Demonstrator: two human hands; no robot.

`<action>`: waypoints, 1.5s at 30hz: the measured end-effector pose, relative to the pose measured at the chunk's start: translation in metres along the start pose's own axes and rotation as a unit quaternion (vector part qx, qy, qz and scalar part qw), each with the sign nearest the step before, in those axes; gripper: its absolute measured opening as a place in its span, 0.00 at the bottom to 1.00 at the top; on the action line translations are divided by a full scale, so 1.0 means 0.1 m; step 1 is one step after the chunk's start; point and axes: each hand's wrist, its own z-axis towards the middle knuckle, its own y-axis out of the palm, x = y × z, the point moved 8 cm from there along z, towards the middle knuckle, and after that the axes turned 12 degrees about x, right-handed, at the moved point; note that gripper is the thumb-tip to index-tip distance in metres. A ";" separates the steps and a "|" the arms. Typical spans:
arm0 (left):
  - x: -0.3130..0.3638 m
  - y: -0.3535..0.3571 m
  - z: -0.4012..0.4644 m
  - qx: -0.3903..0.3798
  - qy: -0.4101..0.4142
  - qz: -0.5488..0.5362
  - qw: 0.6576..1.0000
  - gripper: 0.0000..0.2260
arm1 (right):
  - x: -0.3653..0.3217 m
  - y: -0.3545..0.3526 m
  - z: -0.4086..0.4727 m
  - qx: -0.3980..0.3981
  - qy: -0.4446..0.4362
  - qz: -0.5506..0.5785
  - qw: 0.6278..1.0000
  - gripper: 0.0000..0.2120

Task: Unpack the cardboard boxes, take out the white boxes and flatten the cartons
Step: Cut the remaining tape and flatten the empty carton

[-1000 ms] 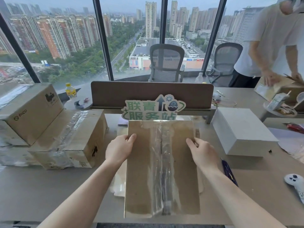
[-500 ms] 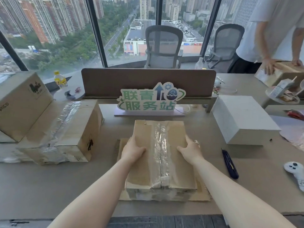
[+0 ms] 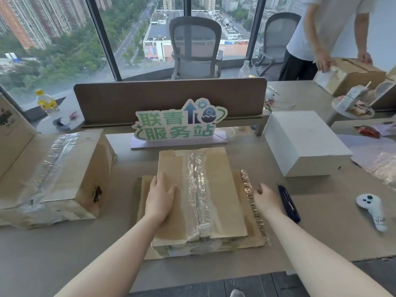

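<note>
A flattened brown carton (image 3: 222, 189) with a clear tape strip down its middle lies on the desk in front of me, stacked on another flat piece of cardboard (image 3: 141, 196). My left hand (image 3: 159, 197) rests palm down on the carton's left half. My right hand (image 3: 264, 199) hovers just off its right edge, fingers loosely apart, holding nothing. A white box (image 3: 304, 142) stands to the right. Two sealed, taped cartons sit at the left, the nearer carton (image 3: 64, 174) beside the flat stack, the other carton (image 3: 10, 125) behind it.
A dark blue box cutter (image 3: 289, 204) lies just right of my right hand. A white controller (image 3: 372, 209) is further right, and crumpled plastic wrap (image 3: 383, 168) behind it. A green sign (image 3: 180, 123) and brown divider (image 3: 169, 99) stand behind. Another person (image 3: 334, 33) handles a carton (image 3: 355, 76) far right.
The carton went from tilted up in both hands to lying flat on the stack. My right hand has let go and moved off its right edge; my left hand stays pressed on top.
</note>
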 end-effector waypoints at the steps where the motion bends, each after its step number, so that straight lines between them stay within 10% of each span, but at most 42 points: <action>1: 0.03 0.01 0.04 0.005 0.004 0.004 1.000 0.30 | 0.18 -0.05 0.13 0.002 0.015 -0.034 0.999 0.24; 16: 0.17 0.11 0.08 0.089 -0.038 0.125 0.987 0.27 | 1.26 -0.11 1.33 -0.016 -0.016 -0.231 0.973 0.15; 25: 0.39 0.08 0.13 0.091 -0.012 0.189 0.978 0.24 | -0.11 -0.04 1.24 -0.122 -0.102 0.041 0.986 0.17; 28: 0.54 0.13 0.33 0.067 0.017 0.201 0.977 0.24 | -1.02 -0.04 1.10 -0.130 -0.231 0.073 0.962 0.14; 33: 0.74 0.28 0.89 0.033 0.093 0.245 0.965 0.25 | -2.00 0.31 0.93 -0.135 -0.437 -0.183 0.870 0.18; 45: 0.57 0.44 1.35 0.040 0.101 0.142 0.984 0.19 | -2.90 1.13 0.91 -0.207 -0.551 -0.337 0.735 0.19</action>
